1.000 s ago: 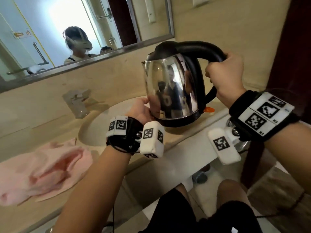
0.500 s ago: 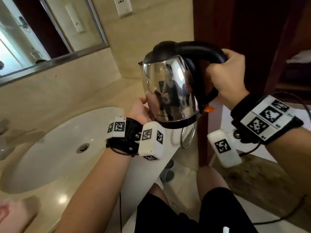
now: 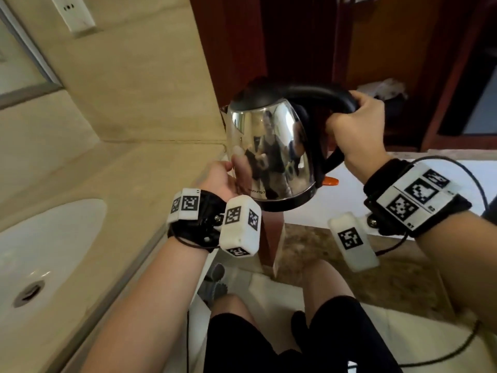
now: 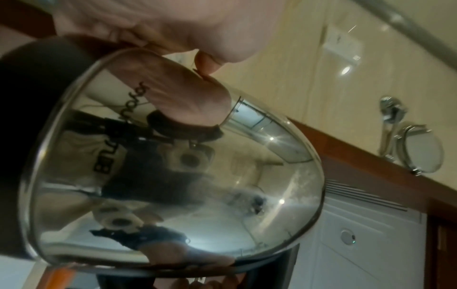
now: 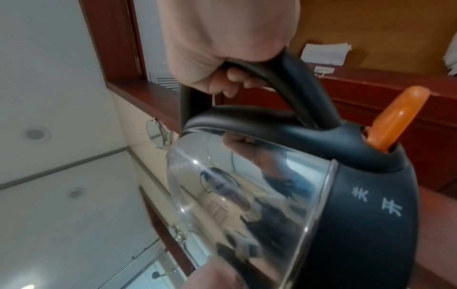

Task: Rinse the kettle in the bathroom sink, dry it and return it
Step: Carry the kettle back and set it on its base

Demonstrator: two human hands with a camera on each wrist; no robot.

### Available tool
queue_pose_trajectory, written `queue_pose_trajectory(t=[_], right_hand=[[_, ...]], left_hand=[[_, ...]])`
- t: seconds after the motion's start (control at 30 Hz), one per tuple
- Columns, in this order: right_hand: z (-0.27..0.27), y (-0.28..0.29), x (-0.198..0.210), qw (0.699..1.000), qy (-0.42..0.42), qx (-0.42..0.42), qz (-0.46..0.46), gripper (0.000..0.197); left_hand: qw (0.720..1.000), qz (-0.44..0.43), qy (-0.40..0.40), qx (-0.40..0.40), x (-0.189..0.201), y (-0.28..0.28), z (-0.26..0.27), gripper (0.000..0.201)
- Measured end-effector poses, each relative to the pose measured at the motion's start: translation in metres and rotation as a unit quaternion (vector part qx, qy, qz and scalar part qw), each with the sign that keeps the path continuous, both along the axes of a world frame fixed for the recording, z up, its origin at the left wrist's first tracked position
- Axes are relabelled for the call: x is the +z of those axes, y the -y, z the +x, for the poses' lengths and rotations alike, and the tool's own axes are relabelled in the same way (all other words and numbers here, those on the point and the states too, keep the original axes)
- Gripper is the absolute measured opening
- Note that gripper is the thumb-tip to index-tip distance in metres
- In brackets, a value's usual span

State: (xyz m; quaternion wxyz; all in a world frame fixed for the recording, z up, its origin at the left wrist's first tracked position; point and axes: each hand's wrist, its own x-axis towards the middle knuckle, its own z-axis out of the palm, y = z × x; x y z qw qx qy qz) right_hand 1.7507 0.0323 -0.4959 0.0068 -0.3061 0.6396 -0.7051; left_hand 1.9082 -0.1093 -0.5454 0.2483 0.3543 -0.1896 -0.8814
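The right hand [image 3: 355, 130] wraps the curved black plastic handle of the mirror-bright rounded steel kettle [image 3: 271, 154]; the left hand [image 3: 223, 179] cups its smooth lower side, fingers relaxed.

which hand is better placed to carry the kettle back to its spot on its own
Right. The right hand is wrapped around the black handle of the kettle, so it probably bears the weight. The left hand only touches the lower steel wall from the side, a steadying contact that could likely let go.

Beige tiled wall [image 3: 139, 76] with white socket [image 3: 76, 14] at 11 o'clock; dark red wooden door frame [image 3: 231, 49] at 12; mottled brown floor [image 3: 304, 251] below.
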Motion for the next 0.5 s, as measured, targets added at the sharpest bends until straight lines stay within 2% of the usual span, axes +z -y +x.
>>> queue_pose_trajectory(t=[0.1, 0.17, 0.3, 0.43, 0.5], right_hand=[[-0.020, -0.016, -0.006, 1.000, 0.006, -0.021, 0.004, 0.024], [-0.033, -0.026, -0.008, 0.999, -0.002, -0.039, 0.016, 0.025], [-0.064, -0.040, -0.014, 0.998, -0.017, -0.053, 0.018, 0.027], [-0.095, -0.049, -0.018, 0.997, -0.020, -0.072, 0.022, 0.029], [-0.112, -0.052, -0.021, 0.996, -0.021, -0.084, 0.026, 0.029]], left_hand=[[0.992, -0.094, 0.084, -0.028, 0.001, -0.020, -0.028, 0.031], [0.985, -0.121, 0.118, -0.016, 0.002, -0.031, -0.046, 0.031], [0.972, -0.152, 0.180, -0.002, -0.006, -0.043, -0.083, 0.056], [0.971, -0.176, 0.160, -0.009, -0.005, -0.049, -0.123, 0.070], [0.970, -0.174, 0.165, -0.048, -0.007, -0.041, -0.146, 0.057]])
